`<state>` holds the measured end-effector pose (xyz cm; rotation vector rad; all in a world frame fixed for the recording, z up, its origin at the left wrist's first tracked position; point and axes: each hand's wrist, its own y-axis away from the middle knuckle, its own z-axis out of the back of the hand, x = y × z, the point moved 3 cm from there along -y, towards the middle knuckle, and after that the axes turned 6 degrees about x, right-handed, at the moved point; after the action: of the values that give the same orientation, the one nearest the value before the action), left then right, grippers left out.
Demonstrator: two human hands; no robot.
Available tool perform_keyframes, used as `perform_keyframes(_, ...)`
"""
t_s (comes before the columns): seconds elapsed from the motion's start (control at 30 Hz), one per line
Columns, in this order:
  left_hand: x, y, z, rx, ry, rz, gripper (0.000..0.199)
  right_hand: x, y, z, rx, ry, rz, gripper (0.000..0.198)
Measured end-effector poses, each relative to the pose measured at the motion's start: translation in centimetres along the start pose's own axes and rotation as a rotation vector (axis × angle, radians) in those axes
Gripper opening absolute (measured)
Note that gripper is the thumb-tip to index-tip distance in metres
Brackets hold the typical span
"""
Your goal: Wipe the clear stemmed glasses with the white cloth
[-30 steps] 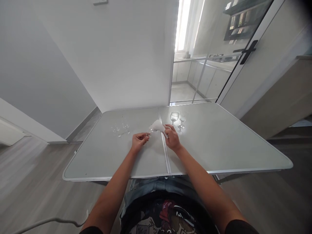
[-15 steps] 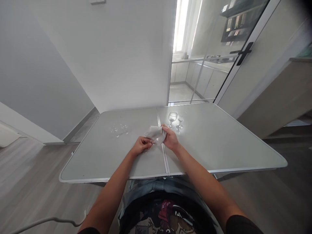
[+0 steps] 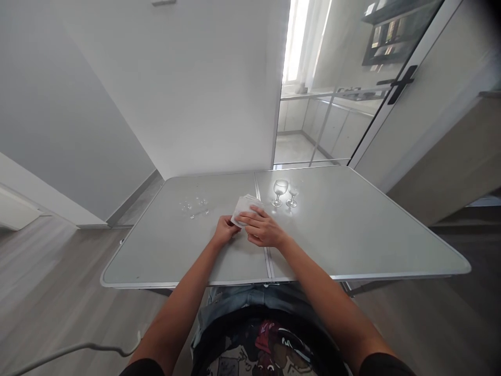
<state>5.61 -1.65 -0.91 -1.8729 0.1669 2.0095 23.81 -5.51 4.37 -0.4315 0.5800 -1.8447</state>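
Observation:
Over the middle of the table (image 3: 344, 230), my right hand (image 3: 263, 230) is closed on a folded white cloth (image 3: 247, 202), its fingers laid across the front. My left hand (image 3: 224, 230) is closed at the cloth's lower left, pinching the small stemmed glass that showed there half a second ago; the cloth and fingers now hide that glass. Beyond my right hand stand two clear stemmed glasses, a larger one (image 3: 280, 190) and a smaller one (image 3: 291, 195), both upright. Several small clear glasses (image 3: 195, 207) are on the left half, hard to make out against the surface.
A metal seam (image 3: 268, 263) divides the tabletop under my hands. A white wall (image 3: 207, 104) and a glass door with a black handle (image 3: 401, 84) stand behind the table. A pale cable (image 3: 86, 347) hangs at the lower left.
My right hand has turned over, its back now facing me, and its fingers wrap the cloth from the front. The glass bowl that showed below the cloth is now covered.

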Motion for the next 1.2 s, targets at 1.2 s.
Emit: perform_keyframes(1.2,-1.1,-0.4,-0.2,-0.092,0.071,-0.049,0.044,-0.6,-0.9,-3.3,-0.23,-0.1,-0.442,0.019)
